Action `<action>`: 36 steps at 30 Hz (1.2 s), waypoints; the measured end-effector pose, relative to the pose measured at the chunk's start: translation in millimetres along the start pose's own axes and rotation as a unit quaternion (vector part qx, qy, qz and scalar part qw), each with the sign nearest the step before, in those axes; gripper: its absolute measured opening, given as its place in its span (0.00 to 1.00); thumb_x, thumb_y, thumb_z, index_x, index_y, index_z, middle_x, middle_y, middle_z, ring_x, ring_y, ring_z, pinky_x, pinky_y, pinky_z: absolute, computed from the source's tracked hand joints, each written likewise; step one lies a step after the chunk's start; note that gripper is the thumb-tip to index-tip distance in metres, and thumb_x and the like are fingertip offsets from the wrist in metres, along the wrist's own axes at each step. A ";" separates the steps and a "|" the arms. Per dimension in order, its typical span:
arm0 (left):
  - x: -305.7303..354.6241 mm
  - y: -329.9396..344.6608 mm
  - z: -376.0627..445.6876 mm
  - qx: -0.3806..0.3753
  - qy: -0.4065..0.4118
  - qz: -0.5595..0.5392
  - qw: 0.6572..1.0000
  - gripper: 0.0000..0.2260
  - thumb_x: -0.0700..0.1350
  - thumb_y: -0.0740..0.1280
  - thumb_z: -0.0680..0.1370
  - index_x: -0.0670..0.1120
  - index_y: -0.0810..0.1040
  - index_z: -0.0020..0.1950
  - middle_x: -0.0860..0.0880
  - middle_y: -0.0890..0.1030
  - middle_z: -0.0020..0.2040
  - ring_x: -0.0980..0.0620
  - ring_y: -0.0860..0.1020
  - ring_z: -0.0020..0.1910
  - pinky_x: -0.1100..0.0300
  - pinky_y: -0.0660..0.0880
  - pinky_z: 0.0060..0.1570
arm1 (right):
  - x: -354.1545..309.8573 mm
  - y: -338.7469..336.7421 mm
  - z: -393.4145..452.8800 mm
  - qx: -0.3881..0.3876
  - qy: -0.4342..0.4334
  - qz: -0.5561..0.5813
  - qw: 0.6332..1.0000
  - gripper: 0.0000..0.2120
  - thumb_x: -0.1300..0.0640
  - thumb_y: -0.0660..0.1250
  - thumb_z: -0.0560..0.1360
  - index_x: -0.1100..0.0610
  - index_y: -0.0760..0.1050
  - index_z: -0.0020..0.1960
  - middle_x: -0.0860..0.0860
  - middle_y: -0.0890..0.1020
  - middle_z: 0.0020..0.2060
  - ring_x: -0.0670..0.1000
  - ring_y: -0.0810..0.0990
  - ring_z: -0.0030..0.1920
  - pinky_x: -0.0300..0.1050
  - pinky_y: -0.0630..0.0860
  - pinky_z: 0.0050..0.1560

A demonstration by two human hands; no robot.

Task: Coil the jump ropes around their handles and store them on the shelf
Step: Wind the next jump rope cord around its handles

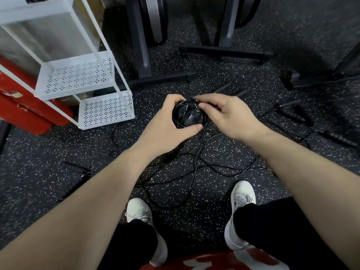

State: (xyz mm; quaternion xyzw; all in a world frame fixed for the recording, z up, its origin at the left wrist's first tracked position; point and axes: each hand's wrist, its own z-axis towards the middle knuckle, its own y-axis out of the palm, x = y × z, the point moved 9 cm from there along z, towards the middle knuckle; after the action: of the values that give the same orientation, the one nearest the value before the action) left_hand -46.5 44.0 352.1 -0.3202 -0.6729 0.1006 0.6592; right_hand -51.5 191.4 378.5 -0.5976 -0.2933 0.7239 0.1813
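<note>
White sneakers [138,211] stand on the speckled floor [214,75] amid loose black cords [194,172]. Above them the left hand [167,121] curls around a bundled jump rope [188,117], while the right hand [229,115] pinches its cord at the top. More ribbed handles [290,114] lie scattered to the right and lower left. Nearby at left stands the white shelf [78,75], with dark equipment legs [144,45] behind.

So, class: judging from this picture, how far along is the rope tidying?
Nothing looks stored: the white shelf tiers hold no ropes. In hand: the left hand grips a bundle while the right hand pinches cord. Left: loose handles and cords on the floor.
</note>
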 end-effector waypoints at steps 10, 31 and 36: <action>0.1 2.5 -1.2 -0.064 0.010 0.012 0.998 0.20 0.54 0.76 0.74 0.64 0.66 0.56 0.62 0.78 0.52 0.72 0.77 0.48 0.78 0.69 0.48 | -18.4 -6.0 -3.6 -0.032 -0.147 -0.058 0.987 0.12 0.61 0.68 0.80 0.59 0.82 0.62 0.49 0.84 0.51 0.43 0.81 0.51 0.34 0.76 0.58; 4.2 6.6 -6.2 -0.099 0.015 0.130 0.987 0.24 0.64 0.72 0.73 0.63 0.64 0.62 0.61 0.78 0.53 0.58 0.80 0.49 0.50 0.79 0.54 | 36.3 24.5 -14.5 -0.160 0.202 0.364 0.895 0.08 0.60 0.74 0.66 0.58 0.83 0.45 0.52 0.87 0.44 0.48 0.85 0.45 0.41 0.83 0.46; 1.4 5.5 -1.7 -0.077 0.004 0.124 0.989 0.25 0.68 0.70 0.71 0.64 0.64 0.61 0.60 0.79 0.53 0.57 0.81 0.49 0.48 0.79 0.53 | 36.4 25.9 -14.7 -0.139 0.232 0.411 0.871 0.08 0.67 0.70 0.72 0.60 0.82 0.50 0.53 0.88 0.46 0.49 0.86 0.46 0.39 0.82 0.44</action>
State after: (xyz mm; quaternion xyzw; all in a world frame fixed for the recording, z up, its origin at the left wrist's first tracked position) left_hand -43.2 48.5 350.3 -0.4520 -0.6310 0.1282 0.6173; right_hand -43.0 197.1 332.6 -0.8340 -0.0684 0.5252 -0.1546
